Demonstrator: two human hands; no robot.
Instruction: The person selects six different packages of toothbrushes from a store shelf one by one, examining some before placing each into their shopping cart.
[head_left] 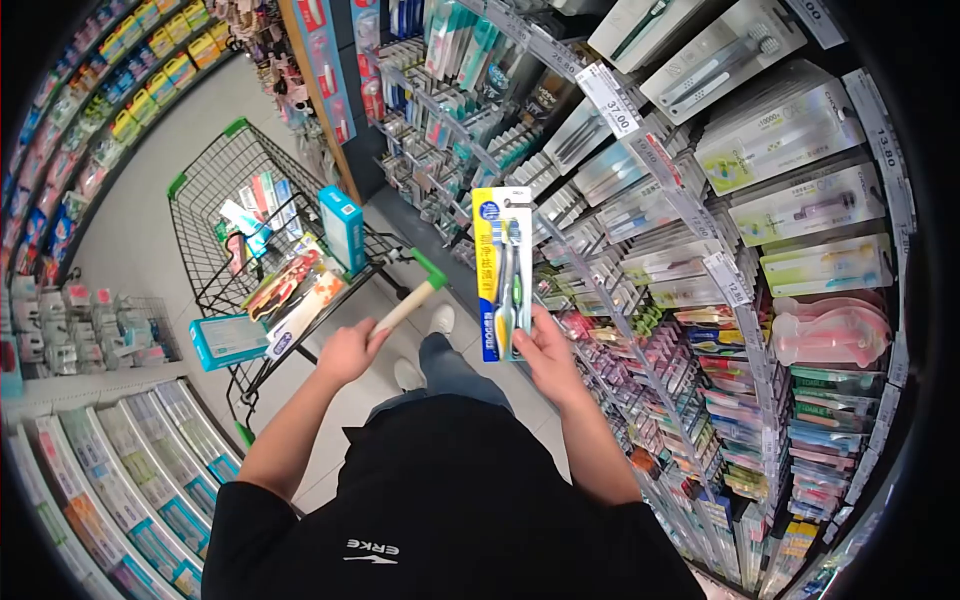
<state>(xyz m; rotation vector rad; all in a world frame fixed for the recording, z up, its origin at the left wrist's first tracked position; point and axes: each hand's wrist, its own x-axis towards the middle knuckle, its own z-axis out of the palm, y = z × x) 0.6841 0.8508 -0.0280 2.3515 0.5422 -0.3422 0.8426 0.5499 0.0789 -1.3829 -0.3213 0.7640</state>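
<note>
My right hand holds a blister pack of toothbrushes upright by its lower right edge, thumb on the front. Two toothbrushes show behind clear plastic on a yellow, blue and white card. My left hand is closed around the cream-coloured handle of a shopping cart, near its green end. The dark wire cart stands ahead on my left. Inside are several packs, and a teal box stands upright by its right side. Another teal box lies at the near left.
Racks of packaged toothbrushes with price tags rise close on my right. Shelves of colourful packs curve along the far left. Boxed goods line a low shelf at the near left. Pale floor tiles show between the shelves.
</note>
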